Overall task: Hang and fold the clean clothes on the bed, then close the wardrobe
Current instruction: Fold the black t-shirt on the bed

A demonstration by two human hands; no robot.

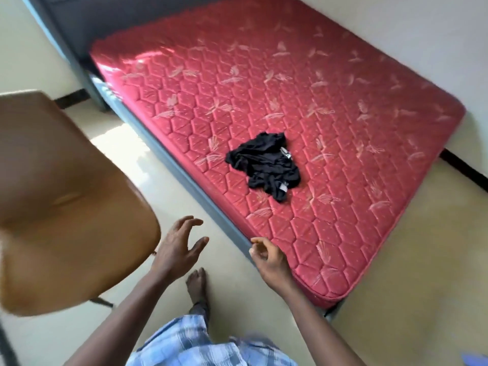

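Note:
A crumpled black garment (pixel 265 165) lies on the bare red quilted mattress (pixel 330 88), close to its near long edge. My left hand (pixel 178 249) hovers over the floor beside the bed, fingers spread and holding nothing. My right hand (pixel 268 257) is at the near edge of the mattress with its fingers loosely curled, empty. Both hands are well short of the garment. No wardrobe shows in this view.
A brown chair seat (pixel 66 202) fills the left side, close to my left arm. The bed sits on a grey frame (pixel 169 154) against a pale wall. A bare foot (pixel 196 286) stands on the cream floor between chair and bed.

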